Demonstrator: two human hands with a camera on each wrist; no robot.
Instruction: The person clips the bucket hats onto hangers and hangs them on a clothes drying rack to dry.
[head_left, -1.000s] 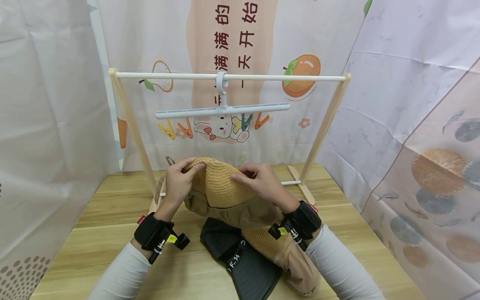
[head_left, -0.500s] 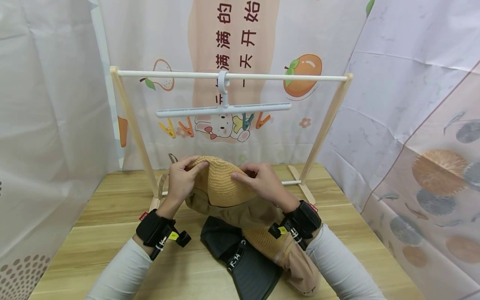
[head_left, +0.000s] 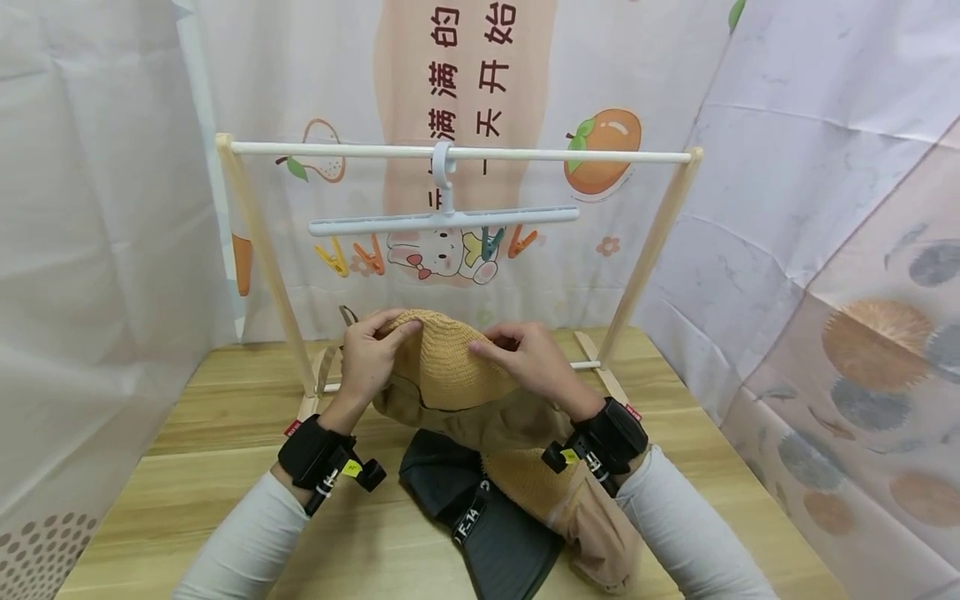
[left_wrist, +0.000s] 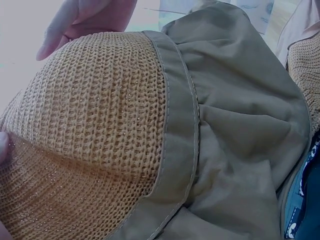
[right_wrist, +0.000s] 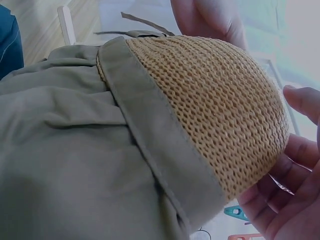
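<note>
Knit-crowned hat [head_left: 459, 371] held above table [head_left: 202, 467], on near side of rack [head_left: 652, 250], below hanger [head_left: 510, 217]. Crown gripped at left by left hand [head_left: 367, 358], at right by right hand [head_left: 534, 358], presumably so it is kept spread, brim hanging. Dark hat [head_left: 517, 529] and tan hat [head_left: 596, 525] laid nearer, touching. No container seen.

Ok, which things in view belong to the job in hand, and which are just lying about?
Part of the job:
knitted hat with khaki brim, held by left hand and right hand
possibly the hanger, clips and rack

Just lying about, it seems:
black hat
tan-brimmed knitted hat
</note>
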